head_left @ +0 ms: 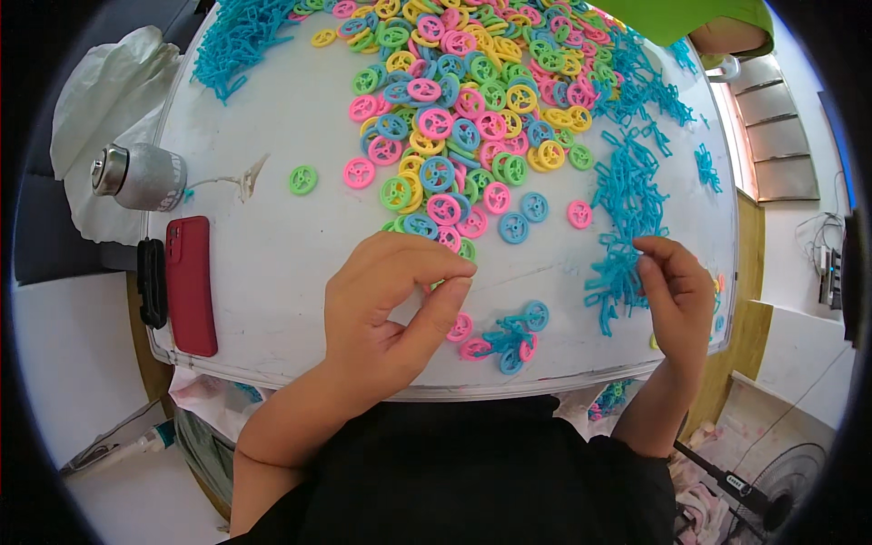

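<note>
My left hand [391,304] hovers over the near middle of the white table [272,263], its thumb and fingers pinched on a small green plastic wheel [439,283] that is mostly hidden. My right hand [677,291] is at the right, fingertips pinching a blue plastic frame piece [627,259] at the edge of a loose blue pile. Between the hands lies a small assembled cluster of pink and blue wheels on blue frames [504,341]. A large heap of pink, green, yellow and blue wheels [463,109] spreads across the far middle.
A red phone [191,283] and a black device [151,282] lie at the table's left edge, near a silver can [141,175] on white cloth. More blue frames [232,41] pile at the far left. Another person's green sleeve [690,18] shows at the far right.
</note>
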### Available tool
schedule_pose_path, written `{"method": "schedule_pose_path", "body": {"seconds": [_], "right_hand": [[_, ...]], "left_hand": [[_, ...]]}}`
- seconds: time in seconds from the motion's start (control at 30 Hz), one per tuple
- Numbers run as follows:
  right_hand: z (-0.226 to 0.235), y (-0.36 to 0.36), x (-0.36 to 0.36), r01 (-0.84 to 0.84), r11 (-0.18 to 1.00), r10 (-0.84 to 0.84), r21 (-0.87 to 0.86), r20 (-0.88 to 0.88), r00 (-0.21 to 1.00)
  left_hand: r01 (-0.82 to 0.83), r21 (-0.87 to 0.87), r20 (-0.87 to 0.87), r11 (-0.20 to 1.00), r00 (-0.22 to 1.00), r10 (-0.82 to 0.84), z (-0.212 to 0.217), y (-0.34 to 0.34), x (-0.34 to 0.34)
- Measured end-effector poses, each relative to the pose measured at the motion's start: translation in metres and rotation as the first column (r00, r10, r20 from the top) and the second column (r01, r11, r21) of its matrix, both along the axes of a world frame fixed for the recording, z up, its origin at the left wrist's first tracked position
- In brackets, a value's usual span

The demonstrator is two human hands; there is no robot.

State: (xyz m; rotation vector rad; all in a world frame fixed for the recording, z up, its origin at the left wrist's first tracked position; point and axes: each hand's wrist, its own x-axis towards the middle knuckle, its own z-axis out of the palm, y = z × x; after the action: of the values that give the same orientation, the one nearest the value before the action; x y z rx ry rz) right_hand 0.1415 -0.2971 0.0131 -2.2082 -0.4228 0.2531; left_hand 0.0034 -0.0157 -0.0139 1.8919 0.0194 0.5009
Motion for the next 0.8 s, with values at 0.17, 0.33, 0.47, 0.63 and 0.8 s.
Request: {"method": "schedule_pose_path", "body": {"seconds": [0.17, 0.33, 0.47, 0.63, 0.8], "right_hand": [[0.008, -0.003, -0.003, -0.124, 0.986, 0.125, -0.112, 0.000, 0.992], [0.002, -0.003, -0.007, -0.049, 0.963, 0.083, 0.266, -0.120, 0.989], [0.004, 0.009, -0.019, -0.049, 0.936, 0.099, 0.350, -0.125, 0.987], [0.003, 0.028, -0.040, -0.193, 0.889, 0.187, 0.414, 0.057, 0.981], [0.004, 0.049, -0.051, -0.314, 0.910, 0.211, 0.271, 0.349, 0.913]], "left_hand": [[0.020, 0.061, -0.010, 0.998, 1.000, -0.020, 0.002, -0.001, 0.002], [0.017, 0.075, 0.034, 0.997, 0.999, -0.019, 0.001, -0.003, 0.003], [0.132, 0.123, -0.048, 0.984, 0.991, -0.127, 0.011, -0.006, 0.002], [0.212, -0.090, -0.189, 0.973, 0.956, -0.226, 0.029, -0.026, 0.006], [0.227, -0.365, -0.309, 0.903, 0.885, -0.348, 0.030, -0.035, 0.008]]}}
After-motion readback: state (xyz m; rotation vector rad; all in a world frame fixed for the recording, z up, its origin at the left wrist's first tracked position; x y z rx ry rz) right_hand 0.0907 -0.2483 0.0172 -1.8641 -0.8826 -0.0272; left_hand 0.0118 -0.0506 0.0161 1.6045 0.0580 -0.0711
